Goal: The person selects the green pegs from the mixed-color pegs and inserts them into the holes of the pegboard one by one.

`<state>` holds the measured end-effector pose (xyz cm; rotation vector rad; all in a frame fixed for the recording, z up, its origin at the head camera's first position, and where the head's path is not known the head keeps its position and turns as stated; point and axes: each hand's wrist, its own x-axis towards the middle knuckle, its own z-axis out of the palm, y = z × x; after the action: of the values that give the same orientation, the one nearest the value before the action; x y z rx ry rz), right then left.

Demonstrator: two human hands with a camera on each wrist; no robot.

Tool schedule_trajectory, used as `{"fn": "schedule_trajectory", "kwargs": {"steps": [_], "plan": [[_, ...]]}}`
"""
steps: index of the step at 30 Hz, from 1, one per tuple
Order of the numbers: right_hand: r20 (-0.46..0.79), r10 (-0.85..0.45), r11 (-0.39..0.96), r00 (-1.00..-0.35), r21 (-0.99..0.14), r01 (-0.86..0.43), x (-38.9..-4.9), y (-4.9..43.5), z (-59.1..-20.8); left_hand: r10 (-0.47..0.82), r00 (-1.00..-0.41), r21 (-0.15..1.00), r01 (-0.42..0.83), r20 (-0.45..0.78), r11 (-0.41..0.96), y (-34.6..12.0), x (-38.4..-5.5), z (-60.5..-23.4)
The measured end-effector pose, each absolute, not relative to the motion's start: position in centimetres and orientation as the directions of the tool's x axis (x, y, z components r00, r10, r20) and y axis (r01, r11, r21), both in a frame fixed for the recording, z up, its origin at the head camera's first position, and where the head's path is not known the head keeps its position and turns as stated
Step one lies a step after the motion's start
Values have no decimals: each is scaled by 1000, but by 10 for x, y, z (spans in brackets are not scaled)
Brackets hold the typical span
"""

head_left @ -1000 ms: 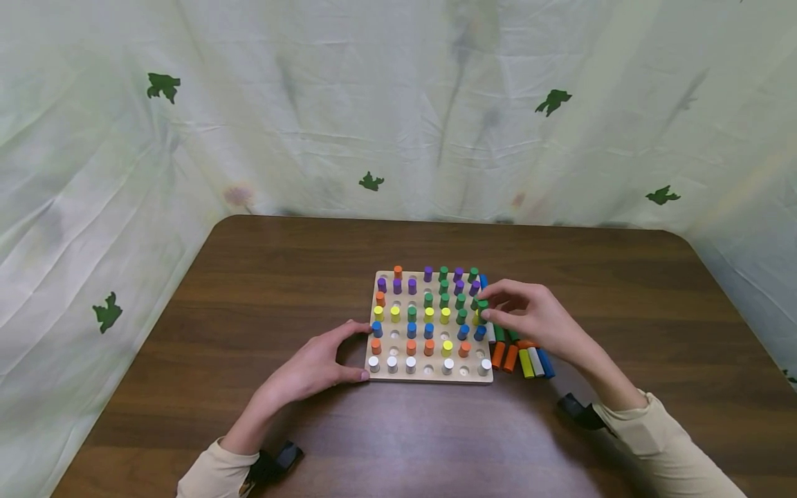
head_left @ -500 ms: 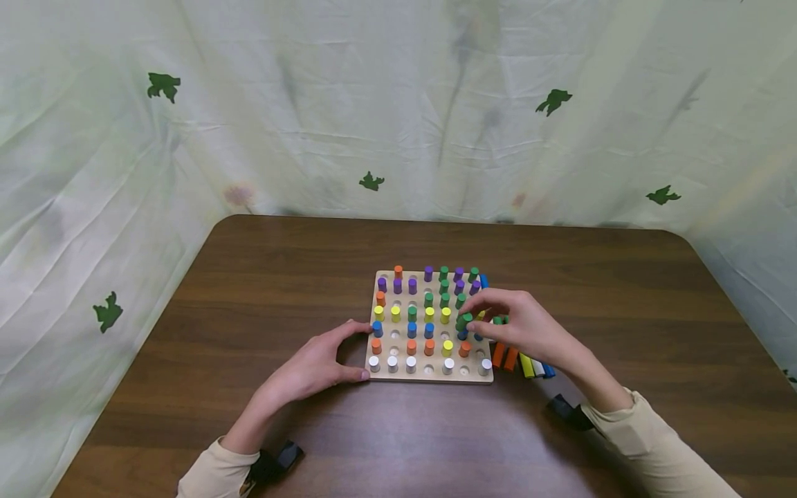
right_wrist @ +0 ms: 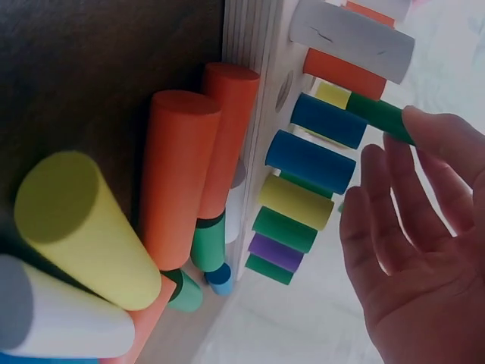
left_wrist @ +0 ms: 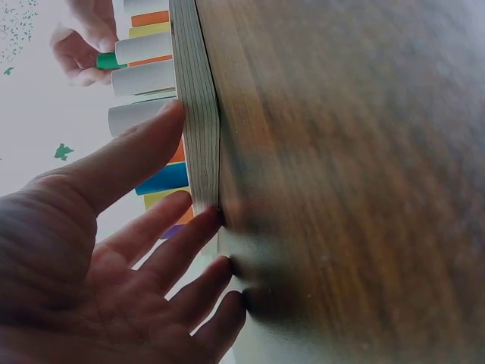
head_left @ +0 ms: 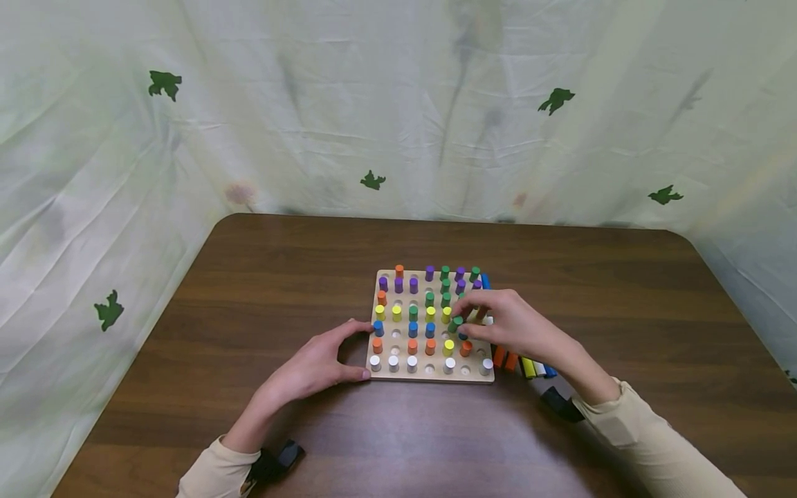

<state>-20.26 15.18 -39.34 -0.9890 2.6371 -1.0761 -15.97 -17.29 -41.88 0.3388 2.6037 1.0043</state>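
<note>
A light wooden pegboard [head_left: 436, 379] lies on the table, with rows of upright white, orange, yellow, blue, green and purple pegs and several bare holes. My right hand [head_left: 519, 321] pinches a green peg [right_wrist: 379, 117] between thumb and fingertips. It holds this peg above the board's right half, close to the standing blue pegs [right_wrist: 311, 161]. At the board's left side my left hand [head_left: 317, 363] rests its thumb near the front corner and its fingers along the edge; these fingers [left_wrist: 189, 235] look fairly straight in the left wrist view.
Loose pegs lie on the table right of the board, among them orange pegs [right_wrist: 180, 178], a yellow peg [right_wrist: 87, 227] and a white peg [right_wrist: 64, 307]. The brown wooden table [head_left: 280, 263] ends at a pale curtain [head_left: 299, 104] behind.
My right hand has carried the green peg leftward from the board's right edge over its inner holes, and slightly toward me. The left hand stays in place at the board's edge.
</note>
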Motion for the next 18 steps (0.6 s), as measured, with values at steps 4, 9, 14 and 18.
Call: {"fn": "schedule_trajectory", "kwargs": {"steps": [4,9,14,18], "plan": [[107,-626,551,-773,-641,-534,-204,148,-395,327,-919,680,96,-220,727,-173,-160,-419],[82,-625,573,-776,-627,-528,-204,145,-396,322,-920,679,91,-222,729,-173,-160,-419],[70,-627,584,-776,-618,-527,-205,143,-397,321,-920,680,88,-225,728,-173,-160,-419],[59,-632,587,-772,-614,-528,-206,142,-397,322,-918,683,84,-230,725,-173,-160,-419]]}}
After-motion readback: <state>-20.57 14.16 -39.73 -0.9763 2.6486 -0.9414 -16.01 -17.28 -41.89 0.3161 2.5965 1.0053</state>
